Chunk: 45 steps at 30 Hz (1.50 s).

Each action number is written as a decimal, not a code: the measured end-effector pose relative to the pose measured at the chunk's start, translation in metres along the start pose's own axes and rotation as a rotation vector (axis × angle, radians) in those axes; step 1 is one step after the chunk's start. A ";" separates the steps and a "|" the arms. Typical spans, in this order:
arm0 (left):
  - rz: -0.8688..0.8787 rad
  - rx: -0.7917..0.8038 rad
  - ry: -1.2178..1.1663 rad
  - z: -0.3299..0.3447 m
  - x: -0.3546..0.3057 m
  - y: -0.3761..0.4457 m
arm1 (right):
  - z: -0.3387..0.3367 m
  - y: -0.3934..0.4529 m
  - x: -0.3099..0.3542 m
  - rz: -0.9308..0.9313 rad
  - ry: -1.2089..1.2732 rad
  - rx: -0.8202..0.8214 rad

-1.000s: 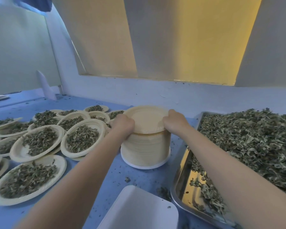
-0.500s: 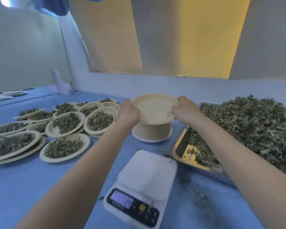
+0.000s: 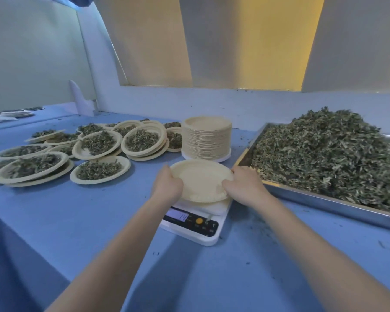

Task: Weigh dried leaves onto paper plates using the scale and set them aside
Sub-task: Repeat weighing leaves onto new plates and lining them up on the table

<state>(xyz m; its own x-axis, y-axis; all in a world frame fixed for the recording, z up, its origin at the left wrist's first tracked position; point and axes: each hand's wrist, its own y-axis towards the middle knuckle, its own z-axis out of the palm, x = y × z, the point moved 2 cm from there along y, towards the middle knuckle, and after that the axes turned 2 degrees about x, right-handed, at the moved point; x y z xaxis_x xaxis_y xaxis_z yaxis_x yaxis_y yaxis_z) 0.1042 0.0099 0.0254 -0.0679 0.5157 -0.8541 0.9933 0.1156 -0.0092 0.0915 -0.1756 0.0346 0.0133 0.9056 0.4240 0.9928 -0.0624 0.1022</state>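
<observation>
Both hands grip one empty paper plate (image 3: 200, 180) over the white digital scale (image 3: 197, 218): the left hand (image 3: 167, 188) curls round its 9 o'clock rim, the right hand (image 3: 243, 188) its 3 o'clock rim. The plate stack (image 3: 206, 140) stands at 12 o'clock, the dried-leaf tray (image 3: 324, 200) at 3.

Empty plate (image 3: 200, 180) over scale (image 3: 196, 224), both hands

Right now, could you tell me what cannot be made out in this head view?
- Scale display digits: too small and blurred.
- Whether the empty plate rests on the scale: hidden by the plate and both hands, left hand, right hand.
- Metal tray right end: cut off by the edge.
</observation>
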 end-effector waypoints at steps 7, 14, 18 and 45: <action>-0.072 0.065 -0.103 -0.002 0.008 0.002 | 0.003 0.004 -0.001 -0.008 -0.028 0.018; -0.054 0.017 -0.192 -0.016 0.008 0.013 | -0.001 0.009 0.003 -0.056 0.100 -0.026; -0.025 -0.001 -0.190 -0.021 0.004 0.020 | -0.003 0.012 0.003 -0.090 0.133 -0.062; 0.404 0.167 0.134 0.068 -0.103 0.002 | -0.046 0.024 -0.046 -0.070 0.107 -0.148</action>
<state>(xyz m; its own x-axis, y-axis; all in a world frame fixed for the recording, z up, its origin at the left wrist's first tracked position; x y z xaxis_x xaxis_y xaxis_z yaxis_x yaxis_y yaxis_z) 0.1194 -0.1007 0.0777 0.3276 0.5976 -0.7318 0.9434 -0.2499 0.2182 0.1094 -0.2378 0.0593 -0.0758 0.8604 0.5040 0.9624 -0.0690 0.2626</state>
